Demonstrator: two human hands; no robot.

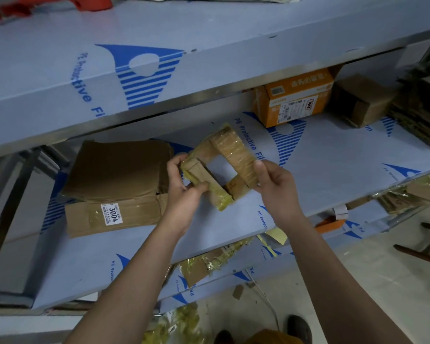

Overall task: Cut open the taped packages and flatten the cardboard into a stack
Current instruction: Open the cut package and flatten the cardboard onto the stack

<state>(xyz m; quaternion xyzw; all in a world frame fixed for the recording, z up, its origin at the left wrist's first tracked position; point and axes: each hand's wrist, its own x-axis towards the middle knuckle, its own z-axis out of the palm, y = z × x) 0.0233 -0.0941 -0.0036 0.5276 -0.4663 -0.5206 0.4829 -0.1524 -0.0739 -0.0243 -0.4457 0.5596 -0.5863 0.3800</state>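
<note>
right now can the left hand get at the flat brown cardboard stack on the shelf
Probably yes: the flat brown cardboard stack lies just beside the left hand with nothing between them, but that hand grips the taped open cardboard box and would have to let go.

Both forearms raised, left hand (184, 181) and right hand (274, 184) seemingly pinching with curled fingers.
</note>
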